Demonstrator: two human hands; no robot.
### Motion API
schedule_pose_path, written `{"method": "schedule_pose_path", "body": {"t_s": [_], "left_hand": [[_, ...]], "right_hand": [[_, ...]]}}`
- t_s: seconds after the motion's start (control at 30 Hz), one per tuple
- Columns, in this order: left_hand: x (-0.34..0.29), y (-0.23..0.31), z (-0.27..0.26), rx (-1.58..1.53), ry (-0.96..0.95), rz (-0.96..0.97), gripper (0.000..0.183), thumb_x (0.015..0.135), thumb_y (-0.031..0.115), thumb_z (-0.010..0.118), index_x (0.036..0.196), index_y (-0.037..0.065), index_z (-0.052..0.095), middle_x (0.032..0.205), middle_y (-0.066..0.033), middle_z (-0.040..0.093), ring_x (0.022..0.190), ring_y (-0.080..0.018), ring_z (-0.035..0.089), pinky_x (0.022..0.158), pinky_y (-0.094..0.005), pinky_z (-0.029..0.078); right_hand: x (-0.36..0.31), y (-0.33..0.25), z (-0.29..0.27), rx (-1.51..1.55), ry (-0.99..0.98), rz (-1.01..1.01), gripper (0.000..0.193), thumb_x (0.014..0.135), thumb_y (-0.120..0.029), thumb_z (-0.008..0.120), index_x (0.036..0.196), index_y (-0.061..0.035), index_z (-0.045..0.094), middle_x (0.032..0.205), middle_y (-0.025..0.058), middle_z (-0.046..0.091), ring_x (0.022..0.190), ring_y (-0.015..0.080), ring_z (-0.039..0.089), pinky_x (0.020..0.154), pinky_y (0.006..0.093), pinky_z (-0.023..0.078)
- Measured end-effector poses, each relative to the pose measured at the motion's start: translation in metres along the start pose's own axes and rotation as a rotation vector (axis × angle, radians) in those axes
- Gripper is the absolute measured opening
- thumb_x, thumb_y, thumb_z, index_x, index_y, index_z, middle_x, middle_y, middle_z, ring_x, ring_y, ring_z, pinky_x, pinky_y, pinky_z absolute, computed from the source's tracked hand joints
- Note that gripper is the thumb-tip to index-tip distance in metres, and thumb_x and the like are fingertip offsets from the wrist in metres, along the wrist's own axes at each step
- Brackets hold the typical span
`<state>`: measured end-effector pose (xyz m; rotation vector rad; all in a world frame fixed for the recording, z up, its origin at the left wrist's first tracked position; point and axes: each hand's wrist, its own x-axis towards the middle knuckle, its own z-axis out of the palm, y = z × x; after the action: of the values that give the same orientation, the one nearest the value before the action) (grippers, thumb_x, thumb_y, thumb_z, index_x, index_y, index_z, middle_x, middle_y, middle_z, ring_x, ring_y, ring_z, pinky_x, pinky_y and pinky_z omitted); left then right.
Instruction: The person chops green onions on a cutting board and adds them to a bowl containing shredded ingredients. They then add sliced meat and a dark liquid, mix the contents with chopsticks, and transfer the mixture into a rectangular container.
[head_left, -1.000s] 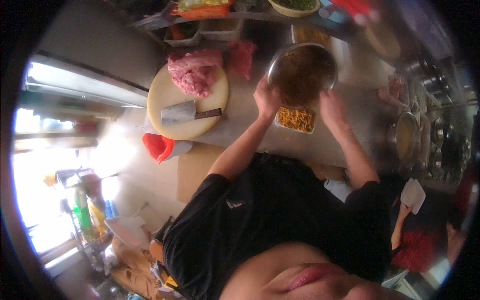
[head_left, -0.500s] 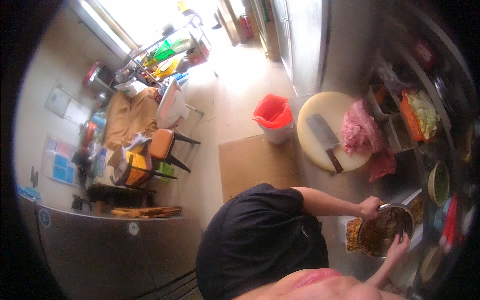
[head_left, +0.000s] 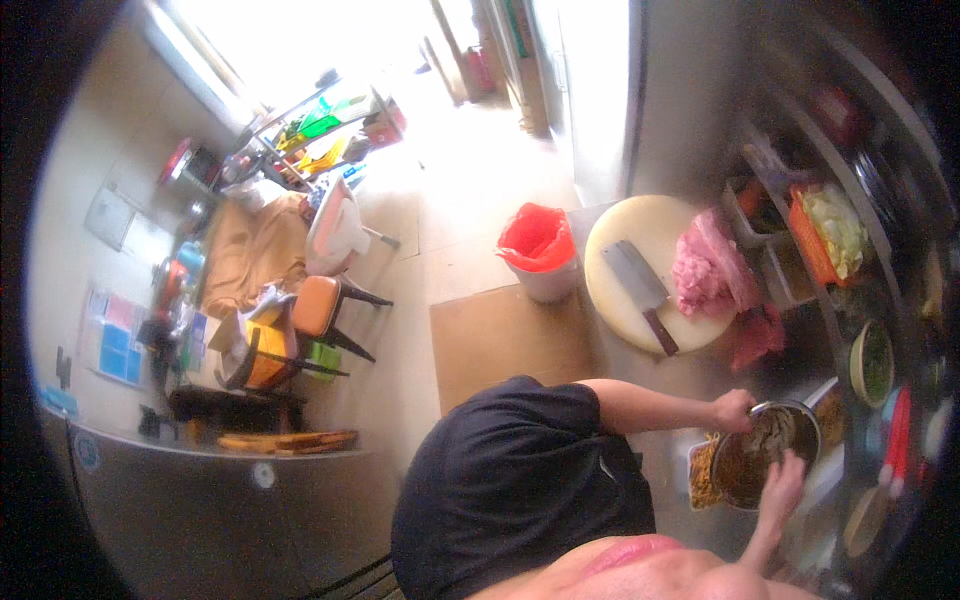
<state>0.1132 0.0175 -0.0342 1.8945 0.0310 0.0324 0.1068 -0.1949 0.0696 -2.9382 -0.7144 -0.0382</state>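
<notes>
My left hand (head_left: 734, 411) is closed on the upper rim of a round steel bowl (head_left: 816, 446). Inside the bowl is a dark brown, wet mixture (head_left: 742, 470) with a paler greyish lump near the left hand. Over the bowl's lower right part is my right hand (head_left: 784, 482), its fingers bent and blurred. Whatever it grips is hidden. Beside the bowl, on the side nearer my body, sits a tray of yellow-brown chopped food (head_left: 703, 473).
Beyond my left arm lies a round chopping board (head_left: 615, 300) with a cleaver (head_left: 640, 280) and raw pink meat (head_left: 708, 270). A white bin (head_left: 548, 284) with a red liner stands by a cardboard sheet (head_left: 500, 340). Shelves at right hold a cabbage basket (head_left: 812, 240) and a green-filled bowl (head_left: 872, 365).
My right hand has shifted left and up over the bowl, and the dark handle in it no longer shows. A greyish lump now shows in the mixture. My left hand stays on the rim.
</notes>
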Motion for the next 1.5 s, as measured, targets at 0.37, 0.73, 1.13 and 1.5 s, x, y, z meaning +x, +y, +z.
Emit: {"method": "schedule_pose_path", "body": {"t_s": [0.37,0.73,1.13,1.5], "left_hand": [[-0.016,0.004,-0.025,-0.245,-0.215,-0.260,0.012,0.079,0.005,0.062,0.088,-0.002,0.065,0.076,-0.0043,0.063,0.065,-0.0137,0.056,0.058,-0.0309,0.047],[-0.010,0.009,-0.028,-0.444,-0.143,-0.175,0.013,0.078,0.001,0.059,0.089,-0.002,0.065,0.079,-0.0030,0.061,0.068,-0.0115,0.054,0.059,-0.0270,0.044],[-0.022,0.000,-0.031,-0.629,-0.131,-0.237,0.019,0.082,-0.001,0.054,0.098,-0.001,0.062,0.091,-0.0060,0.063,0.080,-0.0146,0.058,0.070,-0.0301,0.049],[-0.020,0.002,-0.035,-0.464,-0.087,-0.009,0.028,0.071,-0.001,0.058,0.099,-0.001,0.062,0.094,-0.0045,0.063,0.084,-0.0113,0.056,0.077,-0.0268,0.046]], "right_hand": [[-0.028,-0.006,0.011,0.035,0.232,0.204,0.025,0.093,-0.018,0.053,0.114,-0.0061,0.058,0.110,0.0139,0.061,0.077,0.0301,0.065,0.068,0.0412,0.053],[-0.022,-0.010,0.003,0.128,-0.045,0.187,0.019,0.095,-0.016,0.046,0.098,-0.0018,0.058,0.085,0.0142,0.061,0.073,0.0257,0.064,0.064,0.0387,0.053],[-0.002,-0.065,0.014,1.177,0.119,0.726,0.031,0.093,-0.025,0.051,0.100,0.0037,0.061,0.078,0.0140,0.064,0.057,0.0218,0.059,0.043,0.0365,0.045],[-0.051,-0.069,0.068,0.769,-0.081,0.416,0.030,0.093,-0.028,0.053,0.097,0.0010,0.060,0.070,0.0103,0.061,0.058,0.0207,0.059,0.052,0.0373,0.045]]}}
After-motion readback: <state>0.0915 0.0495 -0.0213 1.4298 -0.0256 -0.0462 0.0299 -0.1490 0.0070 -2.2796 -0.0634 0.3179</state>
